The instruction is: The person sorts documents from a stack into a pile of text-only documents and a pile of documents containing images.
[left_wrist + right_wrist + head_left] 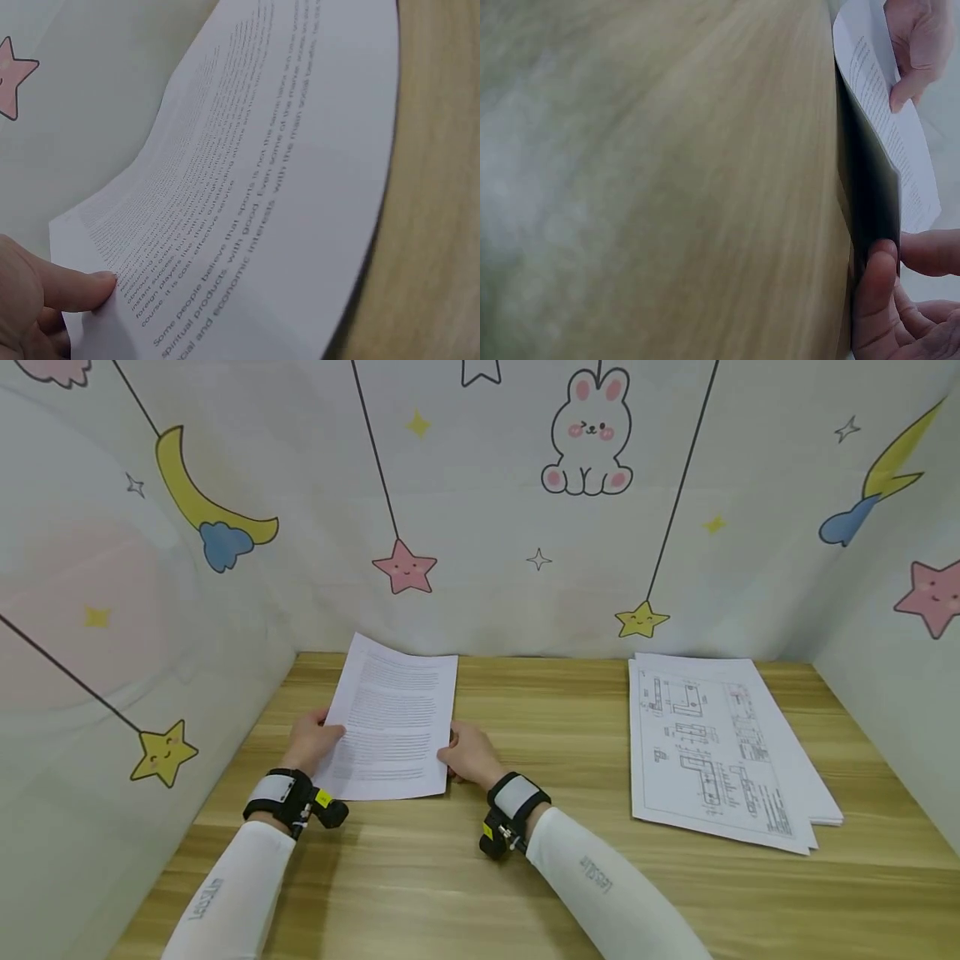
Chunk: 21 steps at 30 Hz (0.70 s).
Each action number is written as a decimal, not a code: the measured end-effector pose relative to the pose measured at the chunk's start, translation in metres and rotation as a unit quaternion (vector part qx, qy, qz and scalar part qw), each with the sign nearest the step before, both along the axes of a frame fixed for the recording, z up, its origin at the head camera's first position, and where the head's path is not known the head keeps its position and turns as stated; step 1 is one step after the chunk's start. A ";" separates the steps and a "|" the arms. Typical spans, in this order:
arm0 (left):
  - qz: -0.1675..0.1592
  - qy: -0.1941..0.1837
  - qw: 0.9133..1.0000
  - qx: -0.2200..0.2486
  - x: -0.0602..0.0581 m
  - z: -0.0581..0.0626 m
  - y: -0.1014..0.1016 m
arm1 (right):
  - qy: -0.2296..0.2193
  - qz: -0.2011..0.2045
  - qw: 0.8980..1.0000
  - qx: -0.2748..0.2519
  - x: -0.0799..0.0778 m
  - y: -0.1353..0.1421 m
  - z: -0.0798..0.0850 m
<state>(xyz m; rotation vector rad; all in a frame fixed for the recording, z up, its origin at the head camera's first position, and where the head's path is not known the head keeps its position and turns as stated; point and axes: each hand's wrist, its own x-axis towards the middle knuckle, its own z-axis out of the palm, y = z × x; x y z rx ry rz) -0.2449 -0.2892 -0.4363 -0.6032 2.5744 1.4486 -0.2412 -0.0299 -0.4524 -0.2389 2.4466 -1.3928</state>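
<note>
A printed sheet of paper point(393, 718), possibly several together, is held by its two side edges over the left part of the table. My left hand point(311, 742) pinches the left edge, thumb on top, as the left wrist view shows with the thumb on the printed paper point(247, 165). At the opposite edge my right hand point(472, 756) grips between thumb and curled fingers. In the right wrist view the paper point(889, 127) bows upward, with a dark gap between its underside and the table.
On the right of the wooden table point(547, 727) lies a stack of papers point(697, 752) with technical drawings on top, slightly fanned. A white curtain point(495, 510) with cartoon prints stands behind and at both sides. Each wrist wears a black strap with a small camera.
</note>
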 end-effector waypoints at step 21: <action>-0.020 0.051 0.976 -0.213 -0.002 0.012 0.019 | 0.081 0.019 0.996 0.014 0.008 0.045 0.012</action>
